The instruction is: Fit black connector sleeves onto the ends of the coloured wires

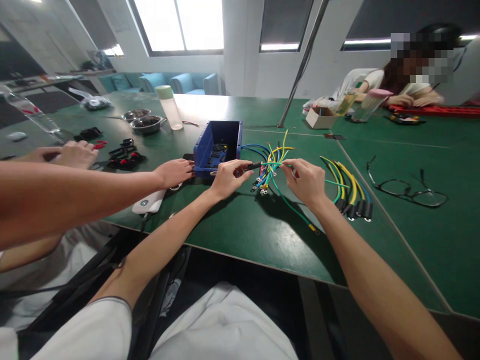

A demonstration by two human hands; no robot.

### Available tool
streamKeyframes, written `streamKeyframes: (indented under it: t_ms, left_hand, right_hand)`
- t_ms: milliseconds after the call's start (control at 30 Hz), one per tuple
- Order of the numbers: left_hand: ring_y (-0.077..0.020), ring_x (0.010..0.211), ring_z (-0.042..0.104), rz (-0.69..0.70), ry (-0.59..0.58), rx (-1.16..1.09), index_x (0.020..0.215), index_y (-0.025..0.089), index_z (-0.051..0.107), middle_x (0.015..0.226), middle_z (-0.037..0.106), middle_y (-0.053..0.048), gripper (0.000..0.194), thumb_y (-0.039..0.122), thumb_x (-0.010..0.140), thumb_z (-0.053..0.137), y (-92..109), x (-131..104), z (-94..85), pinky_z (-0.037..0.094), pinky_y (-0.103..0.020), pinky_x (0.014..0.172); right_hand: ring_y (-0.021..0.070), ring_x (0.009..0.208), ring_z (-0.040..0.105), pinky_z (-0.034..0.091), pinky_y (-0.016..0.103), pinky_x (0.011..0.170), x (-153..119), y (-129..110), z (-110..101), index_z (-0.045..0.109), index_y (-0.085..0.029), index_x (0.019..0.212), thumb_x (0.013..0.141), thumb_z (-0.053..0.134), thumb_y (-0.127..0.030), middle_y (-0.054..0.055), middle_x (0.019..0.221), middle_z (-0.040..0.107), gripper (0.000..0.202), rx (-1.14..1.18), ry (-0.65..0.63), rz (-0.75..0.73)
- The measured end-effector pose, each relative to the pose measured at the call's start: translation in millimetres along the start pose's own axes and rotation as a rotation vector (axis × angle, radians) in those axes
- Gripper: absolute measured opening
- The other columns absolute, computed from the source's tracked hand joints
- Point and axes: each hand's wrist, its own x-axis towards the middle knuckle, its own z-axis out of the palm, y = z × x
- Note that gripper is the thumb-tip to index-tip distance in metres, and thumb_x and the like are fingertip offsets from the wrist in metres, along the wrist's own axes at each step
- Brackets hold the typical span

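Observation:
My left hand (230, 177) pinches a black sleeve (254, 165) from which a green wire runs to the right. The fingers of my right hand (305, 180) are closed on the green wire (276, 164). Under and behind both hands lies a pile of blue, yellow and green wires with ring terminals (263, 190). One green wire with a yellow-banded end (312, 227) reaches toward the table's front edge. Right of my right hand, a row of curved wires (352, 185) ends in black sleeves (361, 208) and ring terminals. A blue bin (200, 152) holding dark items stands beyond my left hand.
A co-worker's hand (176, 172) rests beside the bin, above a white device (149, 204). Glasses (408, 192) lie at the right. Black parts (125, 155), metal bowls (146, 125) and a bottle (170, 110) stand farther left. A pole (303, 65) rises behind the wires.

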Motion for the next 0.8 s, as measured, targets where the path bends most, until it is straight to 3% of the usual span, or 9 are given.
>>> streamKeyframes:
  t_ms: [200, 400, 667, 800]
  left_hand:
    - [-0.0123, 0.07, 0.062, 0.049, 0.006, 0.07, 0.105, 0.016, 0.068, 0.086, 0.071, -0.004, 0.023, 0.023, 0.085, 0.061, 0.9, -0.7, 1.7, 0.049, -0.024, 0.066]
    - [-0.0131, 0.071, 0.063, 0.026, 0.101, 0.174, 0.102, 0.015, 0.068, 0.085, 0.071, -0.004, 0.02, 0.022, 0.087, 0.056, 5.0, -6.8, -8.0, 0.05, -0.025, 0.07]
    - [-0.0133, 0.065, 0.063, -0.094, 0.124, 0.322, 0.091, 0.019, 0.069, 0.076, 0.07, -0.001, 0.016, 0.023, 0.087, 0.054, 10.7, -50.9, -38.0, 0.048, -0.025, 0.068]
    - [-0.0149, 0.066, 0.064, -0.232, 0.109, 0.401, 0.091, 0.019, 0.069, 0.075, 0.07, -0.002, 0.018, 0.026, 0.088, 0.053, 9.5, -74.2, -49.3, 0.046, -0.025, 0.066]
  right_hand:
    - [0.0148, 0.059, 0.057, 0.032, 0.026, 0.057, -0.1, 2.0, 0.3, 0.072, -0.019, 0.091, 0.092, 0.048, -0.04, 0.006, 0.078, 0.071, 0.032, -0.005, 0.003, 0.021]
    - [0.0145, 0.058, 0.057, 0.032, 0.026, 0.056, 0.0, 1.9, 0.3, 0.072, -0.02, 0.09, 0.092, 0.048, -0.042, 0.006, 0.078, 0.071, 0.032, 0.008, 0.026, 0.023]
    - [0.0136, 0.056, 0.055, 0.031, 0.026, 0.055, -1.3, -1.2, 1.3, 0.072, -0.021, 0.091, 0.092, 0.049, -0.041, 0.005, 0.078, 0.071, 0.031, 0.011, 0.045, 0.008]
    - [0.0138, 0.058, 0.057, 0.03, 0.026, 0.055, -0.5, -2.4, -1.1, 0.072, -0.021, 0.09, 0.092, 0.049, -0.04, 0.004, 0.078, 0.071, 0.029, 0.01, 0.056, 0.008]
